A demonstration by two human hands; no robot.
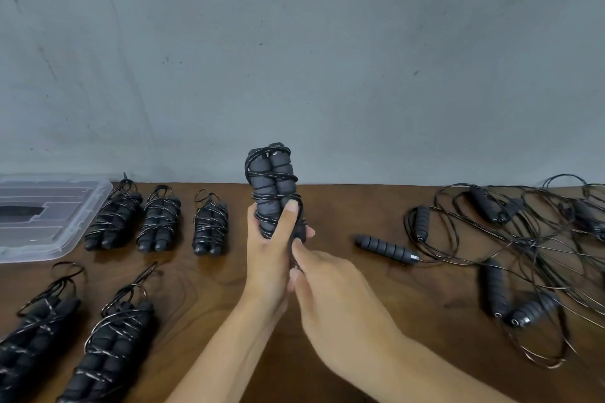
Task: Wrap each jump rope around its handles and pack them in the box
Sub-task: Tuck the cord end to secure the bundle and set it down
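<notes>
On the brown wooden tabletop [343, 271], a clear plastic box [65, 226] sits at the far left edge. Loose black ropes [523, 239] tangle right. Mid-table, the left hand [268, 249] grips an upright black foam-handled wrapped jump rope [271, 183]; the right hand [327, 291] pinches its cord.

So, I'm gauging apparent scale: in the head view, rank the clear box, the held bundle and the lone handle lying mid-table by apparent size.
1. clear box, though partly cut off
2. held bundle
3. lone handle
</notes>
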